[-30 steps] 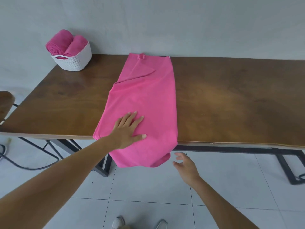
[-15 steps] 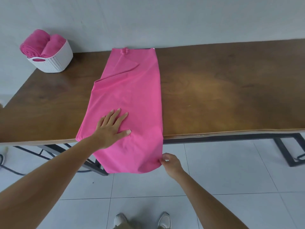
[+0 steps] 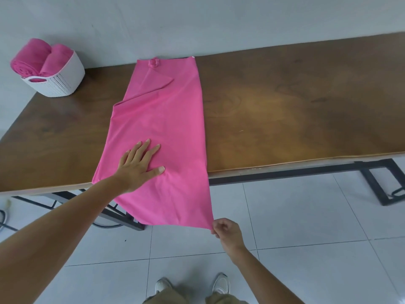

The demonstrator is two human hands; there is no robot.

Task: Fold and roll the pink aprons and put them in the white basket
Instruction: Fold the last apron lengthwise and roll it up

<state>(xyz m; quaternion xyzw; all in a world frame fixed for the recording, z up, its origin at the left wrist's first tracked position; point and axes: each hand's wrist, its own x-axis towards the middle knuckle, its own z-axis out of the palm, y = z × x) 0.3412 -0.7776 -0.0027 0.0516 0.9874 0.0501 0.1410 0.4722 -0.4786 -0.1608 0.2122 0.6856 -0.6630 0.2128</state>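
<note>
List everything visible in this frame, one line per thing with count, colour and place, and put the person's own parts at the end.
apron: one, pink, folded lengthwise across the table, near end hanging over the front edge
rolled aprons: two, pink, side by side in the basket
basket: one, white, far left corner of the table
table: one, brown wood top on a black metal frame, against the wall
wall: grey, behind the table
floor: white tiles, below
shoes: two, white, bottom centre
left hand: flat on the apron near the table edge
right hand: pinching the apron's hanging right corner
</note>
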